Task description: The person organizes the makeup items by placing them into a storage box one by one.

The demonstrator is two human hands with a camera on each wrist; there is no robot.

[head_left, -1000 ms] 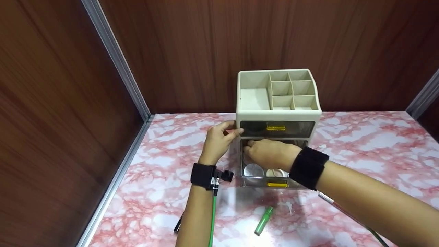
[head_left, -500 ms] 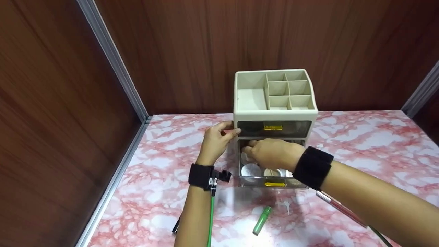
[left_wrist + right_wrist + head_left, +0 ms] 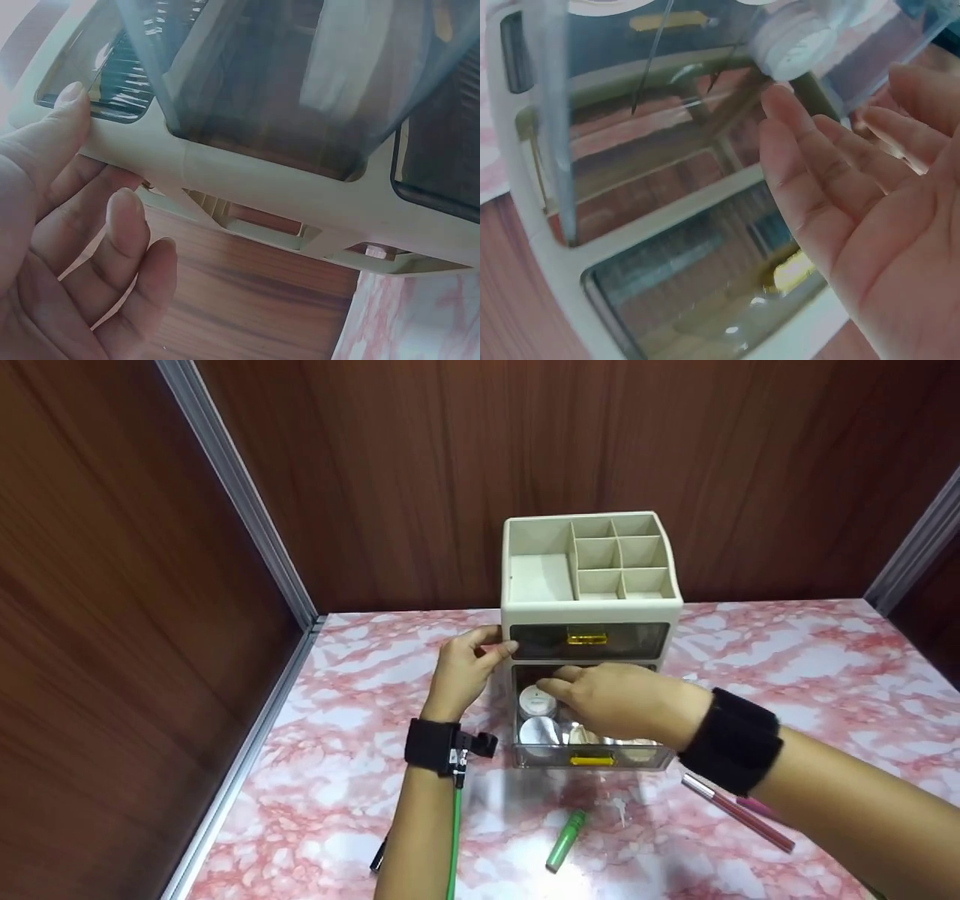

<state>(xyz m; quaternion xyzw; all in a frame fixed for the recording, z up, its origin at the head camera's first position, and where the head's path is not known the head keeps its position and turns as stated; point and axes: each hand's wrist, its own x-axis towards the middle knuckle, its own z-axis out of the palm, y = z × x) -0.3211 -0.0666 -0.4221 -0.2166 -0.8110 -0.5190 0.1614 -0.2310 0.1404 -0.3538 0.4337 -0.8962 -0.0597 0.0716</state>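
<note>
The table has a pink and white marble pattern. On it stands a cream drawer box. In front lie a green tube, a reddish stick beside a pink thing, and a partly hidden black thing.

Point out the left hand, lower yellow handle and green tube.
Left hand (image 3: 460, 669): head view, middle of the hand.
Lower yellow handle (image 3: 592, 760): head view, middle of its front.
Green tube (image 3: 565, 841): head view, middle of its body.
</note>
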